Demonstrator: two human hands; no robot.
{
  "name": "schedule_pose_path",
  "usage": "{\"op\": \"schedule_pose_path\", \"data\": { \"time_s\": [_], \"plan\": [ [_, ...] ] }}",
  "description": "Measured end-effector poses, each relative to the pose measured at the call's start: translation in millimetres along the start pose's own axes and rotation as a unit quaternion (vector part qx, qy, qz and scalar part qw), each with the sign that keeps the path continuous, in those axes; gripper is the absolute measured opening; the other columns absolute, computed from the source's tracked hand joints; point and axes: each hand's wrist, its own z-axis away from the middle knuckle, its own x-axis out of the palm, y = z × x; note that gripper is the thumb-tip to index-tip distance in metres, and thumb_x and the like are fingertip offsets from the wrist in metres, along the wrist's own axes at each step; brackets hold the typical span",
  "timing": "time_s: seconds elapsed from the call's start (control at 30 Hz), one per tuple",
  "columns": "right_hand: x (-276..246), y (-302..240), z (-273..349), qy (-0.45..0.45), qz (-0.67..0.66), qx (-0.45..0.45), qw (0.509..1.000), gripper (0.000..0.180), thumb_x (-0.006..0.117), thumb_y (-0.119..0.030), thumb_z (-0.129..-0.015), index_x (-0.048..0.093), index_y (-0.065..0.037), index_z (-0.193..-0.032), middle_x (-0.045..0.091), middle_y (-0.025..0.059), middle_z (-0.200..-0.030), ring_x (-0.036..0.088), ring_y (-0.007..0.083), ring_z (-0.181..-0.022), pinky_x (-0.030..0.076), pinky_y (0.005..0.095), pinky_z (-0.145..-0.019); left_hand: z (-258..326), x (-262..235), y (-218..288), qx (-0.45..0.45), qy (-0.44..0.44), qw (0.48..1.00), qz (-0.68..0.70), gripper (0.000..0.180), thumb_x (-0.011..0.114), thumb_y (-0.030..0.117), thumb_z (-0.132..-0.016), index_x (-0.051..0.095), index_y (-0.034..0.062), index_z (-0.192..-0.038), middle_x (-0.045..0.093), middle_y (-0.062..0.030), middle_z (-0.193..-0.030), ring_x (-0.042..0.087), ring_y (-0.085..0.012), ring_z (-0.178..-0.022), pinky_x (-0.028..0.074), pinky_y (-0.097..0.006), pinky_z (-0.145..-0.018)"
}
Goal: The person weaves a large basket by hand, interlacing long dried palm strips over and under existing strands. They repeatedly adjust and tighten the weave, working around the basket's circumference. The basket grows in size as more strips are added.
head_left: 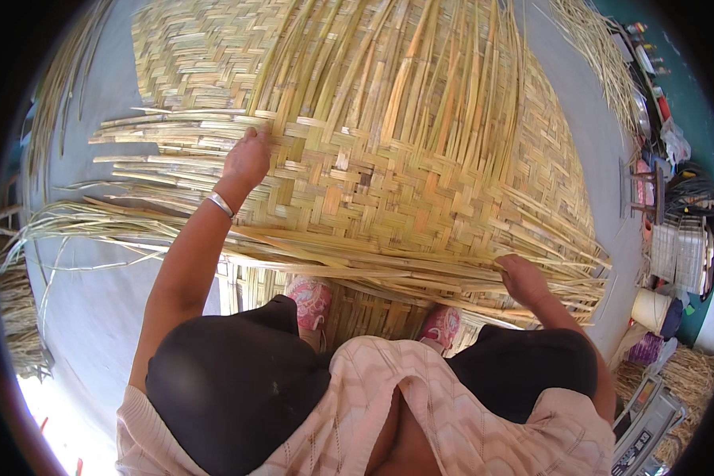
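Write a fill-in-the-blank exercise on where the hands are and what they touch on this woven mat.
1. The left hand presses on the woven ____ mat.
2. A silver ____ circles the left wrist.
3. The right hand grips loose strips at the mat's ____ edge.
4. Two ____ shoes stand on the mat beneath the strips.

Missing words: bamboo; bangle; near; pink
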Motion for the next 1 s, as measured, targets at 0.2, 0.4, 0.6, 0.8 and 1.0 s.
{"op": "schedule_pose_path", "data": {
  "time_s": [0.2, 0.4, 0.6, 0.8, 1.0],
  "plan": [
    [95, -10, 9, 0.200, -0.148, -0.037, 0.968, 0.027, 0.057, -0.010, -0.087, 0.060, -0.005, -0.114, 0.063, 0.0157, -0.108, 0.061, 0.0340, -0.096, 0.050, 0.0373, -0.083, 41, -14, 24, 0.092, 0.018, 0.994, -0.064, 0.040, 0.057, 0.019, -0.090, 0.052, 0.0076, -0.128, 0.054, -0.0161, -0.122, 0.055, -0.0358, -0.110, 0.047, -0.044, -0.092],
    [117, -13, 4, 0.257, -0.400, 0.063, 0.877, 0.023, 0.056, -0.015, -0.092, 0.061, -0.001, -0.110, 0.067, 0.0159, -0.094, 0.067, 0.0256, -0.079, 0.052, 0.0346, -0.070, 114, 4, 106, 0.192, -0.139, 0.951, 0.196, 0.026, 0.065, 0.023, -0.085, 0.066, 0.0047, -0.104, 0.063, -0.0147, -0.102, 0.057, -0.0341, -0.103, 0.047, -0.041, -0.088],
    [117, -18, 10, 0.066, -0.711, 0.200, 0.671, 0.026, 0.055, -0.020, -0.096, 0.058, 0.000, -0.111, 0.068, 0.0112, -0.090, 0.067, 0.0161, -0.072, 0.054, 0.0299, -0.068, 129, 14, 145, 0.330, -0.139, 0.924, 0.131, 0.018, 0.070, 0.020, -0.079, 0.066, 0.0039, -0.085, 0.061, -0.0125, -0.086, 0.057, -0.0333, -0.089, 0.046, -0.041, -0.079],
    [123, -12, 21, 0.044, -0.852, 0.208, 0.478, 0.029, 0.049, -0.026, -0.099, 0.058, 0.000, -0.107, 0.069, 0.0123, -0.093, 0.068, 0.0180, -0.080, 0.056, 0.0311, -0.072, 125, 12, 145, 0.272, -0.199, 0.919, 0.204, 0.011, 0.068, 0.012, -0.080, 0.063, 0.0024, -0.083, 0.060, -0.0073, -0.078, 0.058, -0.0203, -0.076, 0.046, -0.033, -0.069],
    [123, -6, 22, -0.014, -0.899, 0.175, 0.401, 0.037, 0.048, -0.036, -0.100, 0.060, -0.002, -0.108, 0.069, 0.0120, -0.096, 0.069, 0.0203, -0.086, 0.056, 0.0334, -0.075, 125, -12, 144, 0.123, -0.268, 0.909, 0.295, 0.022, 0.071, 0.018, -0.084, 0.059, 0.0021, -0.076, 0.048, 0.0042, -0.062, 0.040, -0.0050, -0.059, 0.036, -0.024, -0.053]
  ]
}}
